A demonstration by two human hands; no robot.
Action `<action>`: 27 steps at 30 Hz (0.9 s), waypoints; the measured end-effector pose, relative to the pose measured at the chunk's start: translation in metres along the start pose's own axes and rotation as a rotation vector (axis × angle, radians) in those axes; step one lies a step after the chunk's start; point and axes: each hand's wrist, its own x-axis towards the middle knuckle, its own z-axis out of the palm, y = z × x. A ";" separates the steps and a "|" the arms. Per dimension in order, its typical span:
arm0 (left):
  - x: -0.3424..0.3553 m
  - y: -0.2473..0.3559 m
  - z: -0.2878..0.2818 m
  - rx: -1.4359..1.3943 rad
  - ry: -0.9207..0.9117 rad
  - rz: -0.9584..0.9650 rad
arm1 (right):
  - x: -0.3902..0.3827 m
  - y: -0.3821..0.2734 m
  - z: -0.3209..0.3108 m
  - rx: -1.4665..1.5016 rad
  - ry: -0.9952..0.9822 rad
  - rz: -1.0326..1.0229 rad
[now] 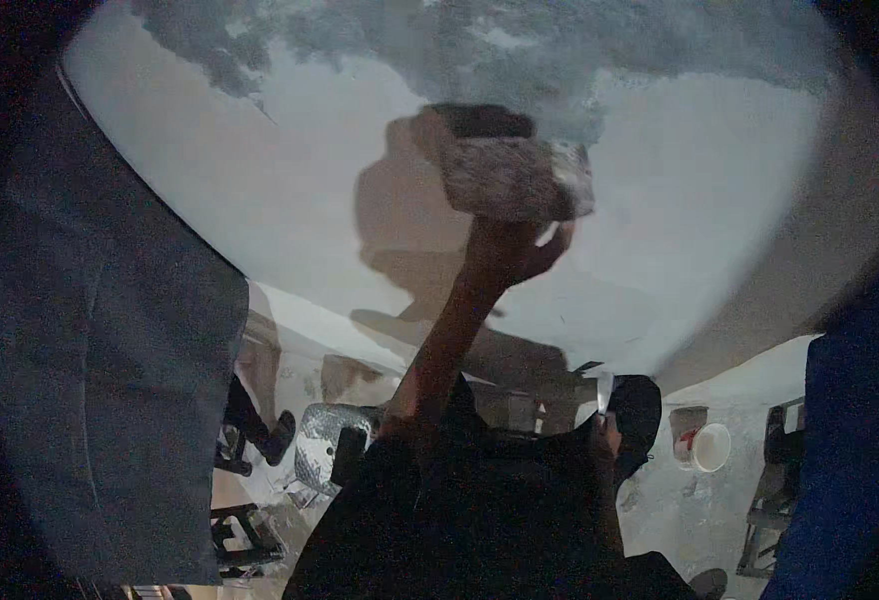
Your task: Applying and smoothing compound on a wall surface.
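My left hand (515,245) is raised against a white wall (710,180), gripping a speckled grey-brown rectangular pad or block (500,175); I cannot make out exactly what it is. Just above it is a patchy band of wet-looking grey coating (460,50). The pad and arm cast shadows on the white surface. Lower and to the right, my right hand (610,438) holds a flat, pale-bladed scraper (605,395) upright beside my dark-clothed body.
A dark grey panel (110,380) fills the left edge, a blue surface (850,430) the right. Below are a metal stool or step (325,450), a white bucket (710,447), black folding frames (245,540) and another person's dark leg and shoe (275,435) on the stained floor.
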 end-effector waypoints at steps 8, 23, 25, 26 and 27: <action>-0.131 -0.048 0.100 0.393 -0.082 -0.270 | -0.005 0.001 0.014 -0.127 0.022 -0.266; 0.088 0.053 0.026 0.162 -0.060 0.043 | -0.006 0.000 0.002 -0.134 0.088 -0.321; 0.052 0.044 0.033 0.073 -0.085 0.051 | -0.005 0.002 0.011 -0.086 0.051 -0.244; 0.043 0.042 0.038 -0.034 -0.102 0.059 | -0.004 0.011 0.011 -0.289 0.175 -0.464; 0.040 0.039 0.036 -0.046 -0.094 0.057 | -0.003 0.010 0.009 -0.498 0.295 -0.679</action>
